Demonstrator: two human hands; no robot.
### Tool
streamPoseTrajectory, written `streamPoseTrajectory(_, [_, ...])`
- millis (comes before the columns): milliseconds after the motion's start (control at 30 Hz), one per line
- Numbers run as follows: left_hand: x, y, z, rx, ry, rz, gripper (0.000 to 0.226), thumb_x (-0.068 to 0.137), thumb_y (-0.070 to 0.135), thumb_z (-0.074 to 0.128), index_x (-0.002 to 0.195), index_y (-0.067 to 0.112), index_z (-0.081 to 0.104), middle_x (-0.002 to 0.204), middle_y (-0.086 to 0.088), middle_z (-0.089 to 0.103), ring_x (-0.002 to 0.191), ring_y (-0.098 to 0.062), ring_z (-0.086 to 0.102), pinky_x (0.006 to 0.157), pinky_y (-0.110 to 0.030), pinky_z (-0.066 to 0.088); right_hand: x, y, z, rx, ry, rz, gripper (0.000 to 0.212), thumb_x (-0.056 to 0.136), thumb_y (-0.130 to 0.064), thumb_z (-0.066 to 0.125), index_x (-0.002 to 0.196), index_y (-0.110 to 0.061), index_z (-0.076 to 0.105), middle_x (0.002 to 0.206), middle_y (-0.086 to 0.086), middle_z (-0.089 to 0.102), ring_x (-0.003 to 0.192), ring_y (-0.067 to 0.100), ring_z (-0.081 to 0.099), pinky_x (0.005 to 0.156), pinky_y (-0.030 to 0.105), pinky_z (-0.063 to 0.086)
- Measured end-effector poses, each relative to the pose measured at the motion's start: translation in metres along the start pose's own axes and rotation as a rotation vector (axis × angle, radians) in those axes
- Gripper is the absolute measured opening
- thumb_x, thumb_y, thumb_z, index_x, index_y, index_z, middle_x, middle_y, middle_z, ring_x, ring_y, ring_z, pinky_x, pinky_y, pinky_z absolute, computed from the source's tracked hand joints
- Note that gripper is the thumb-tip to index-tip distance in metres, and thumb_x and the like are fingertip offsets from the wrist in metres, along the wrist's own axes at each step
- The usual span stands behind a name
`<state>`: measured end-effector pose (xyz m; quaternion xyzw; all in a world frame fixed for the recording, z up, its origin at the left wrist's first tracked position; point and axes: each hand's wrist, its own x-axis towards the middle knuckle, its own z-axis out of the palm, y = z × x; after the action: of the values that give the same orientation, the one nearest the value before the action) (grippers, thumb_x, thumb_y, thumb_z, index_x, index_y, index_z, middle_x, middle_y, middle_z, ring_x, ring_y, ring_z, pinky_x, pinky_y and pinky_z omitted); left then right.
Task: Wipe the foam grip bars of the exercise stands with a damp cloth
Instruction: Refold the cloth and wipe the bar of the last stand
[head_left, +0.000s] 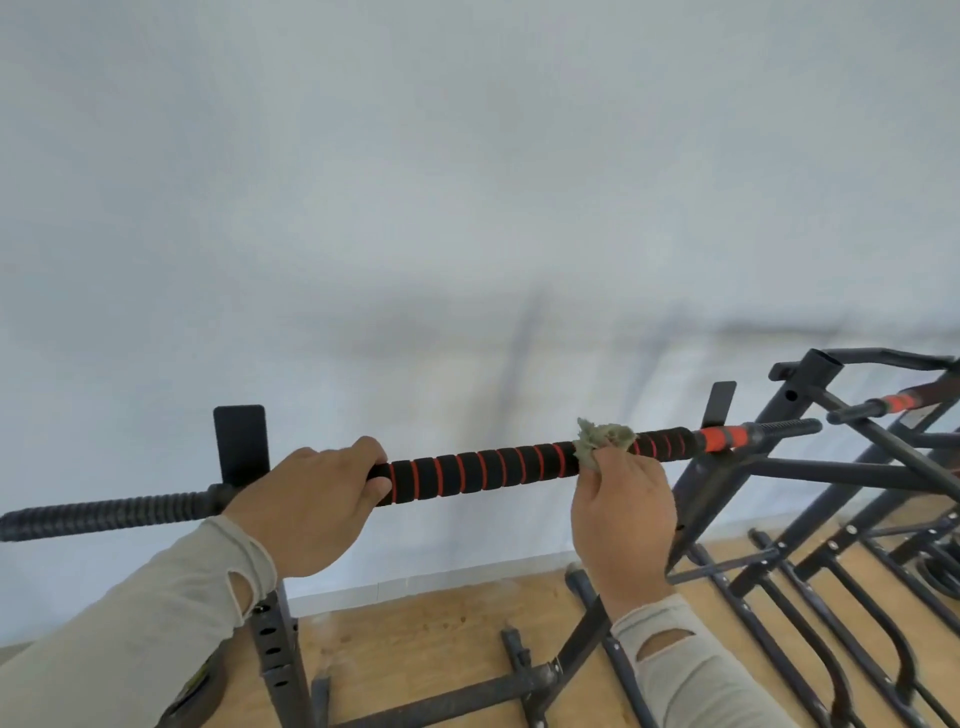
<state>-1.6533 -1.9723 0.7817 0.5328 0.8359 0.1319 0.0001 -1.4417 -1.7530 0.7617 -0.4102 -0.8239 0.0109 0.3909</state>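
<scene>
Backdrop: pale wall (467, 182), wood floor (415, 634) below.
Left hand (306, 504): curled round the bar's left end, steadying.
Bar (483, 470): foam grip level on its stand.
Cloth (605, 440): pinched by right hand (623, 514), wrapped on foam near right end.
Progress: probably midway; neighbouring stand (831, 415) apparently still unwiped.
</scene>
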Motion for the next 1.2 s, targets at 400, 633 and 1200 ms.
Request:
streamPoseTrajectory(400, [-0.002, -0.003, -0.005, -0.076, -0.018, 0.006, 0.024, 0.093, 0.042, 0.062, 0.103, 0.036, 0.041, 0.086, 0.014, 0.06, 0.074, -0.008, 0.058, 0.072, -0.029, 0.048, -0.043, -0.083, 0.026, 0.204, -0.053, -0.602, 0.013, 0.081, -0.002, 0.064, 0.083, -0.016, 0.066, 0.092, 0.0, 0.074, 0.087, 0.022, 0.061, 0.082, 0.038, 0.05])
streamPoseTrajectory(633, [0.001, -0.012, 0.003, -0.072, 0.013, 0.045, 0.021, 0.098, 0.047, 0.05, 0.12, 0.044, 0.049, 0.102, 0.023, 0.043, 0.101, 0.0, 0.044, 0.092, -0.025, 0.04, 0.034, 0.059, -0.012, -0.136, -0.164, -0.113, 0.013, 0.091, -0.013, 0.066, 0.079, -0.016, 0.062, 0.073, -0.003, 0.065, 0.071, 0.019, 0.059, 0.065, 0.037, 0.054])
streamPoseTrajectory(1200, [-0.002, -0.003, 0.002, -0.061, 0.03, -0.042, 0.031, 0.1, 0.045, 0.05, 0.127, 0.03, 0.053, 0.107, 0.018, 0.056, 0.096, -0.005, 0.053, 0.088, -0.025, 0.042, -0.047, -0.112, 0.024, 0.36, -0.192, -0.495, 0.009, 0.089, -0.013, 0.061, 0.089, -0.017, 0.069, 0.102, -0.002, 0.077, 0.106, 0.02, 0.066, 0.107, 0.044, 0.046])
